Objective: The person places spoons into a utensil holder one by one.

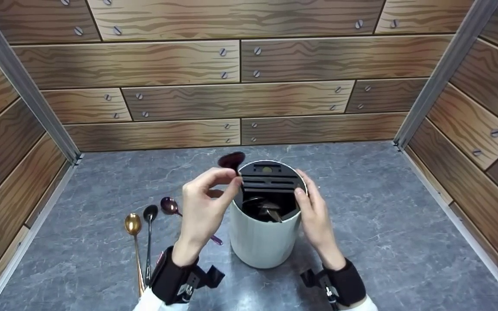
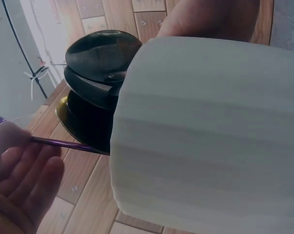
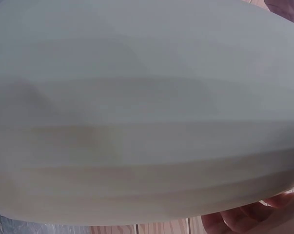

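My left hand (image 1: 203,211) pinches a dark purple spoon (image 1: 231,160) between thumb and fingertips, just under its bowl. The bowl points up, and the thin handle (image 2: 68,144) runs down into a white ribbed utensil holder (image 1: 263,244), where its lower end is hidden. With the thumb over the rim and fingers along the outside, my right hand (image 1: 316,211) grips the holder's right side. A black slotted insert (image 1: 270,183) fills the back of the opening. Several dark utensils (image 2: 103,56) stand in the holder, their rounded heads overlapping in the left wrist view.
Left of the holder, a gold spoon (image 1: 133,224), a black spoon (image 1: 150,212) and another purple spoon (image 1: 170,205) lie on the grey marbled table (image 1: 383,207); the left arm partly covers them. Wood-patterned walls (image 1: 240,99) enclose the back and both sides.
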